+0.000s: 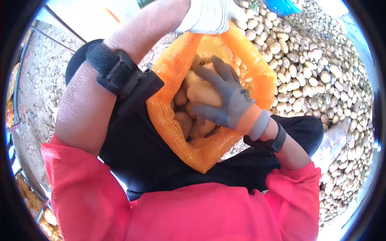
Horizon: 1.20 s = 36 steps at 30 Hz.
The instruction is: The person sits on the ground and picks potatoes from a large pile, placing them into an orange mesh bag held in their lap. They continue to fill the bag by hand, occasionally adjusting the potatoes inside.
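Observation:
An orange mesh sack [172,120] stands with its mouth spread wide between my legs, partly filled with potatoes [182,122]. Inside the mouth, my right hand [226,93], in a grey and orange coated glove, has its thumb and fingers around a pale potato [203,95] on top of the others. My left hand [211,16], in a white knit glove, is at the sack's far rim, with its fingertips by the loose potatoes beyond. Glare and the frame's top edge obscure those fingers, so whether they grip anything is unclear.
A large heap of loose potatoes [304,72] spreads along the right side. On it lie a blue basin [282,6] at the far end and a clear plastic bag [334,140] by my right knee. Dusty ground [36,90] and metal bars [63,22] are at left.

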Each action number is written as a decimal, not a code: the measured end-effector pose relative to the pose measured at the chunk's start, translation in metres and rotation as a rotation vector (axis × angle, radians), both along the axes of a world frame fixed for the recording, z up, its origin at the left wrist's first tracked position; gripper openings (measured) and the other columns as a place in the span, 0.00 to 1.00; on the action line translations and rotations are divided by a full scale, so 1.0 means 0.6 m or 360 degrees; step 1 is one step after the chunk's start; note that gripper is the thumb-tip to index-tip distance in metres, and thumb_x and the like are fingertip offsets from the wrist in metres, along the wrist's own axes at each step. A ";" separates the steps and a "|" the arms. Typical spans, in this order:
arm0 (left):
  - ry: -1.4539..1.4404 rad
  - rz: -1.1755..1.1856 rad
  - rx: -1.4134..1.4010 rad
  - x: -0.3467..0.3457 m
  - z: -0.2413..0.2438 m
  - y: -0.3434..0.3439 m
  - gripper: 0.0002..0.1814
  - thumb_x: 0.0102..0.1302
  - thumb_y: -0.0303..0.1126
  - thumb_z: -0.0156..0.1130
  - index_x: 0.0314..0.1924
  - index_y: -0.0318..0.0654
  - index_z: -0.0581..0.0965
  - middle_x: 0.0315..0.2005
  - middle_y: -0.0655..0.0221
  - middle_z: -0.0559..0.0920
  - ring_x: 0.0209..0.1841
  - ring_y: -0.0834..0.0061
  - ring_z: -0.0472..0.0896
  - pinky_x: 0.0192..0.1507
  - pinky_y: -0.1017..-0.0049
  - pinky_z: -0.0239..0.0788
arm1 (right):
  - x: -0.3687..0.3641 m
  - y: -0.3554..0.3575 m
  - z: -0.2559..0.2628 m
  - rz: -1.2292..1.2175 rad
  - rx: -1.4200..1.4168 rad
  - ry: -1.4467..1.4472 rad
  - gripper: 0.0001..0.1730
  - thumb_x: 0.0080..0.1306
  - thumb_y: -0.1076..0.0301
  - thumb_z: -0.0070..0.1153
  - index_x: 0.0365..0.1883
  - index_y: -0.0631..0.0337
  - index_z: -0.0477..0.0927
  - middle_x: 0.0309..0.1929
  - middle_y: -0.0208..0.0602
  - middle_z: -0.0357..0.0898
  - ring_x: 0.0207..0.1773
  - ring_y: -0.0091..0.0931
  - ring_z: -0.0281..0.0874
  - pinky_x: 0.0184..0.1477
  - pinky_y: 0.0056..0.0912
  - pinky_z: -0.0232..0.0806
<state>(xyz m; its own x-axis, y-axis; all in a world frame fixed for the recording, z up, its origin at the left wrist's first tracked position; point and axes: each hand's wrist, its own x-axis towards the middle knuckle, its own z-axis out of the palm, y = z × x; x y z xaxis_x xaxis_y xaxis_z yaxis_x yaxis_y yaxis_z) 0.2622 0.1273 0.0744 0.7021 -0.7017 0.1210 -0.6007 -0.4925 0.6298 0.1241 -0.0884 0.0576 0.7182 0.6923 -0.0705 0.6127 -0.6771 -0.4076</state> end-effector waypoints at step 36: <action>0.0366 0.0277 0.0017 -0.029 0.039 -0.036 0.38 0.56 0.19 0.54 0.70 0.35 0.70 0.68 0.64 0.74 0.72 0.72 0.67 0.75 0.71 0.53 | 0.040 0.027 -0.112 -0.0418 0.0517 0.0332 0.28 0.68 0.59 0.51 0.67 0.51 0.72 0.78 0.51 0.52 0.75 0.49 0.59 0.75 0.47 0.56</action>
<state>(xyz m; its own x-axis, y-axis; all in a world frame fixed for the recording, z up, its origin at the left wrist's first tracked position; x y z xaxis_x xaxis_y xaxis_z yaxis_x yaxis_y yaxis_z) 0.2451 0.1054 0.0981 0.8202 -0.5687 -0.0621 -0.3485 -0.5828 0.7341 0.1481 -0.0724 -0.0094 0.8655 0.4992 -0.0417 0.3202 -0.6152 -0.7204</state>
